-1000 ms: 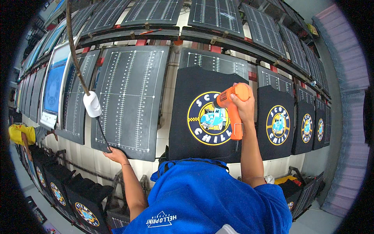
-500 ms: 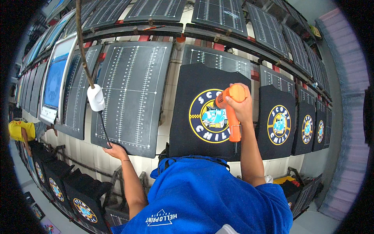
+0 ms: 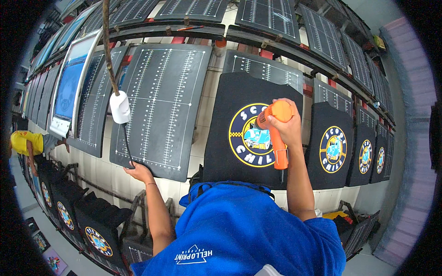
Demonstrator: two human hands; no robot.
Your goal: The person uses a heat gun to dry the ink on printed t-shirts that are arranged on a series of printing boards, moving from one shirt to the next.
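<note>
Heat gun (image 3: 278, 142), orange, pistol-shaped; held above a black T-shirt (image 3: 258, 87), right of centre, nozzle pointing left over its round print (image 3: 246, 152). Contact with the fabric: cannot tell.

Right hand (image 3: 287, 128): clamped around the heat gun's grip.

Left hand (image 3: 139, 173): fingers closed on a thin black cord (image 3: 127, 142), beside the near edge of a bare ruled platen (image 3: 161, 115).

White socket connector (image 3: 120, 107): hanging above that platen, cord running from its lower end.

Further black shirts (image 3: 334, 149): in line to the right, matching print.

Screen-printing frame (image 3: 71, 87): blue mesh, left.

Co-worker (image 3: 27, 143): yellow top, far left.
</note>
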